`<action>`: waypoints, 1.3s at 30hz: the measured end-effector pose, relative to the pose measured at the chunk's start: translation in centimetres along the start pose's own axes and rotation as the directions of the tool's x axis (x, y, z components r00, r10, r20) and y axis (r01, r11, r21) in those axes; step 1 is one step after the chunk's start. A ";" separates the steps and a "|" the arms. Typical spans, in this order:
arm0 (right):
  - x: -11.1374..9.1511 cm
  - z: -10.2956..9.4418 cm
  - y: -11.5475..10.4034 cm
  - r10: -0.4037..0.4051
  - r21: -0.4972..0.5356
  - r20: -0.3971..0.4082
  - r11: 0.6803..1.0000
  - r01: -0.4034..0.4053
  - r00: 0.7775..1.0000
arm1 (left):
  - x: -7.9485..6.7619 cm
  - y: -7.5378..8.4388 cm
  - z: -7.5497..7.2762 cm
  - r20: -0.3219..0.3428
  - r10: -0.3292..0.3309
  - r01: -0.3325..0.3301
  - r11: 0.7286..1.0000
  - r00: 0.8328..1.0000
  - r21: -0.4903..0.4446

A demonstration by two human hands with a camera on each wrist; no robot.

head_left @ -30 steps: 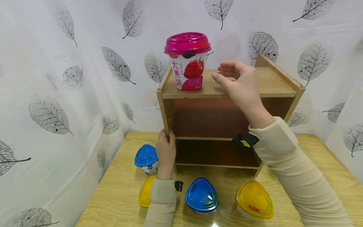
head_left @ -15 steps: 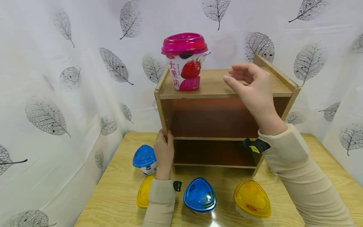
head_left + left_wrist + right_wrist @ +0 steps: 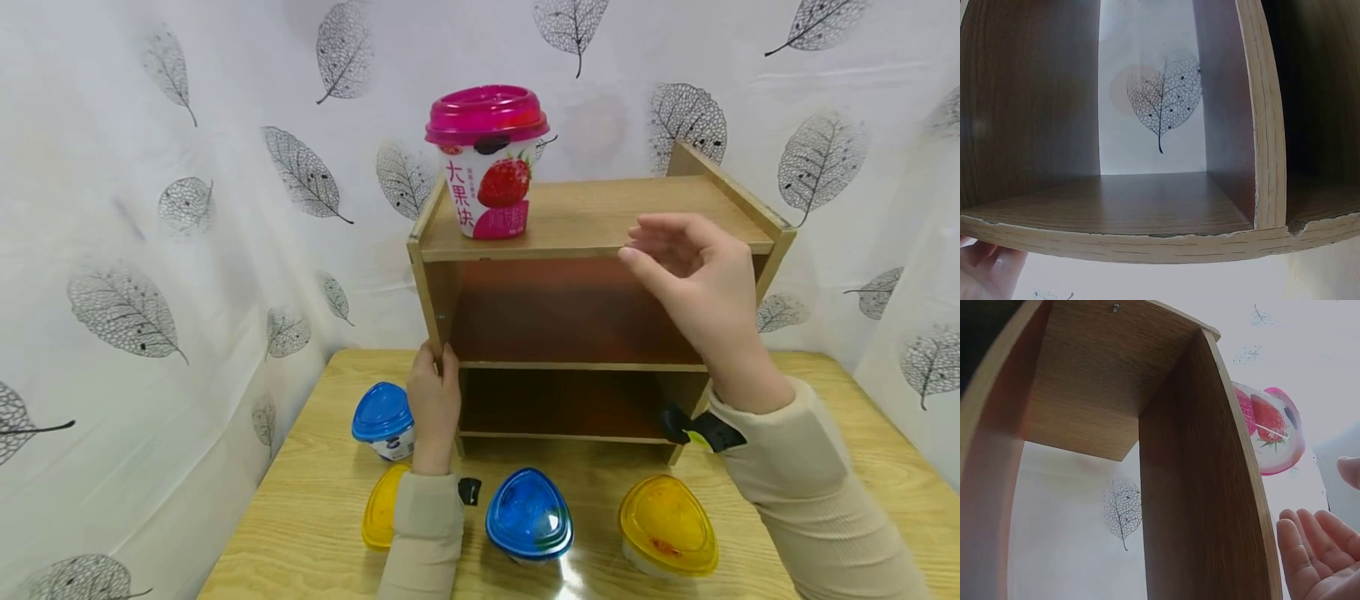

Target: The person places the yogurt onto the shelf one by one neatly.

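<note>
Cup (image 3: pixel 489 162): upright atop the shelf (image 3: pixel 600 208), at its left end.
Left hand (image 3: pixel 435 396): grips the shelf's left side.
Right hand (image 3: pixel 708 287): free, thumb apart from fingers, before the shelf's upper right.

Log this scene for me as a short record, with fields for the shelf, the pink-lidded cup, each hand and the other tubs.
Shelf: wooden shelf, standing on the table
Cup: pink-lidded cup, upright on top, near the left end
Left hand: left hand grips the shelf's left side
Right hand: right hand holds nothing, apart from the cup
Blue lids: left blue tub; front blue tub
Yellow lids: right yellow tub; left yellow tub, partly hidden by the left sleeve
</note>
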State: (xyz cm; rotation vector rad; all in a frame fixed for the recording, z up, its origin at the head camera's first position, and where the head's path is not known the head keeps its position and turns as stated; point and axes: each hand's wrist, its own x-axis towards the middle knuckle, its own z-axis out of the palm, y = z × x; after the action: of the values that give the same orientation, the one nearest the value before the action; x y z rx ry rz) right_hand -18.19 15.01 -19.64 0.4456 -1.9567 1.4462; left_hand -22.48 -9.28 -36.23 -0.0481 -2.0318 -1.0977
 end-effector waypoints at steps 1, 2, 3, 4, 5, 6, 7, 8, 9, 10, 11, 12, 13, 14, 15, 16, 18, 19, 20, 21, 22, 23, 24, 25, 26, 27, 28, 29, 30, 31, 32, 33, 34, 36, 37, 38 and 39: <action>-0.3 -0.2 0.2 -0.002 0.003 0.000 1.000 0.002 1.000 | 0.0 0.0 0.0 0.002 0.000 0.000 1.000 1.000 -0.001; -0.7 -0.3 0.3 -0.004 0.007 0.001 1.000 0.004 1.000 | 0.0 0.0 0.0 0.004 -0.001 0.001 1.000 1.000 0.000; -1.0 -0.5 0.5 -0.008 0.009 0.003 1.000 0.008 1.000 | 0.0 0.1 0.0 0.006 -0.002 0.002 1.000 1.000 0.000; -1.4 -0.7 0.7 -0.010 0.007 0.007 1.000 0.010 1.000 | 0.0 0.1 0.0 0.006 -0.004 0.004 1.000 1.000 -0.001; -1.7 -0.9 0.9 -0.011 0.004 0.014 1.000 0.011 1.000 | 0.0 0.1 0.0 0.006 -0.005 0.005 1.000 1.000 -0.001; -2.1 -1.0 1.1 -0.012 0.000 0.020 1.000 0.012 1.000 | 0.0 0.1 0.0 0.006 -0.006 0.006 1.000 1.000 -0.002; -2.4 -1.2 1.3 -0.016 -0.003 0.027 1.000 0.016 1.000 | 0.0 0.2 0.0 0.006 -0.007 0.007 1.000 1.000 -0.003; -2.7 -1.3 1.5 -0.019 -0.005 0.033 1.000 0.019 0.999 | 0.0 0.2 0.0 0.006 -0.008 0.008 1.000 1.000 -0.004; -3.1 -1.5 1.7 -0.022 -0.008 0.040 1.000 0.023 0.999 | 0.0 0.1 0.0 0.006 -0.008 0.008 1.000 1.000 -0.006; -3.4 -1.6 1.9 -0.025 -0.013 0.045 1.000 0.026 0.999 | 0.0 0.1 0.0 0.004 -0.006 0.006 1.000 1.000 -0.007; -3.7 -1.7 2.1 -0.028 -0.015 0.047 0.999 0.029 0.998 | 0.0 0.1 0.0 0.002 -0.004 0.004 1.000 1.000 -0.008; -4.0 -1.8 2.4 -0.030 -0.016 0.047 0.999 0.030 0.998 | 0.0 0.1 0.0 0.001 -0.001 0.001 1.000 1.000 -0.006; -4.3 -1.9 2.6 -0.029 -0.017 0.047 0.999 0.030 0.998 | 0.1 0.1 0.0 -0.002 0.003 -0.003 1.000 1.000 -0.006; -4.6 -1.9 2.8 -0.027 -0.020 0.047 0.999 0.028 0.999 | 0.1 0.1 0.0 -0.005 0.006 -0.006 1.000 1.000 -0.005; -4.9 -2.0 3.0 -0.027 -0.024 0.048 0.999 0.029 0.998 | 0.1 0.1 0.0 -0.008 0.010 -0.011 1.000 1.000 -0.004; -5.1 -2.0 3.3 -0.029 -0.028 0.049 0.999 0.030 0.998 | 0.1 0.1 0.0 -0.011 0.013 -0.013 1.000 1.000 -0.002; -5.6 -2.1 3.7 -0.028 -0.043 0.055 0.999 0.031 0.998 | 0.1 0.2 0.0 -0.013 0.015 -0.015 1.000 1.000 0.000; -5.8 -2.1 4.0 -0.027 -0.055 0.063 0.998 0.031 0.998 | 0.1 0.2 0.0 -0.013 0.014 -0.014 1.000 1.000 0.000; -5.9 -2.1 4.2 -0.028 -0.070 0.071 0.997 0.033 0.997 | 0.1 0.2 0.0 -0.011 0.011 -0.011 1.000 1.000 0.000; -6.1 -2.1 4.5 -0.030 -0.088 0.080 0.995 0.037 0.996 | 0.1 0.2 0.0 -0.008 0.008 -0.008 1.000 1.000 -0.001; -6.3 -2.2 4.7 -0.030 -0.106 0.089 0.994 0.039 0.996 | 0.1 0.2 0.0 -0.005 0.003 -0.003 1.000 1.000 0.000; -6.5 -2.2 5.0 -0.028 -0.127 0.098 0.991 0.041 0.995 | 0.1 0.2 0.0 0.000 -0.002 0.002 1.000 1.000 -0.001; -6.6 -2.2 5.2 -0.026 -0.146 0.109 0.988 0.042 0.994 | 0.1 0.1 0.1 0.004 -0.006 0.006 1.000 1.000 -0.001; -6.8 -2.3 5.4 -0.021 -0.168 0.118 0.985 0.041 0.993 | 0.2 0.1 0.1 0.006 -0.009 0.009 1.000 1.000 -0.001; -7.0 -2.3 5.6 -0.015 -0.185 0.127 0.982 0.038 0.992 | 0.2 0.1 0.1 0.007 -0.010 0.010 1.000 1.000 -0.001; -7.2 -2.4 5.7 -0.005 -0.202 0.137 0.979 0.033 0.991 | 0.2 0.0 0.1 0.006 -0.010 0.010 1.000 1.000 -0.001; -7.3 -2.4 5.9 0.007 -0.217 0.148 0.976 0.026 0.989 | 0.2 0.0 0.1 0.007 -0.010 0.010 1.000 1.000 0.000; -7.6 -2.5 6.1 0.023 -0.239 0.159 0.971 0.016 0.987 | 0.2 0.0 0.1 0.006 -0.009 0.009 1.000 1.000 0.001; -7.8 -2.6 6.3 0.039 -0.260 0.170 0.966 0.007 0.985 | 0.2 0.0 0.1 0.006 -0.009 0.009 1.000 1.000 0.001; -8.0 -2.8 6.5 0.055 -0.278 0.180 0.961 -0.003 0.982 | 0.2 0.0 0.1 0.006 -0.010 0.010 1.000 1.000 0.001; -8.2 -2.9 6.7 0.070 -0.295 0.189 0.955 -0.012 0.979 | 0.2 0.0 0.1 0.007 -0.010 0.010 1.000 1.000 0.002; -8.4 -3.0 7.0 0.082 -0.313 0.198 0.950 -0.016 0.977 | 0.1 0.1 0.1 0.008 -0.012 0.012 1.000 1.000 0.003; -8.6 -3.1 7.2 0.091 -0.328 0.207 0.944 -0.019 0.974 | 0.1 0.1 0.1 0.009 -0.014 0.014 1.000 1.000 0.001; -9.0 -3.3 7.7 0.107 -0.346 0.225 0.938 -0.023 0.969 | 0.1 0.2 0.0 0.011 -0.020 0.020 1.000 1.000 0.000; -9.2 -3.4 8.0 0.114 -0.348 0.233 0.937 -0.026 0.966 | 0.1 0.2 0.0 0.011 -0.022 0.022 1.000 1.000 -0.001; -9.3 -3.4 8.2 0.120 -0.354 0.239 0.935 -0.028 0.964 | 0.1 0.2 0.0 0.011 -0.025 0.025 1.000 1.000 -0.001; -9.5 -3.5 8.5 0.124 -0.360 0.245 0.933 -0.029 0.962 | 0.1 0.3 0.0 0.012 -0.027 0.027 1.000 1.000 -0.004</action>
State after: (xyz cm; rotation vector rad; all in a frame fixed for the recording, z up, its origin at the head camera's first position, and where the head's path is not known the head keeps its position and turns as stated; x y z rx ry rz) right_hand -15.43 20.08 -31.51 0.4156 -2.4151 1.0852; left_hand -22.43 -9.15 -35.98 -0.0289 -2.0462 -1.1206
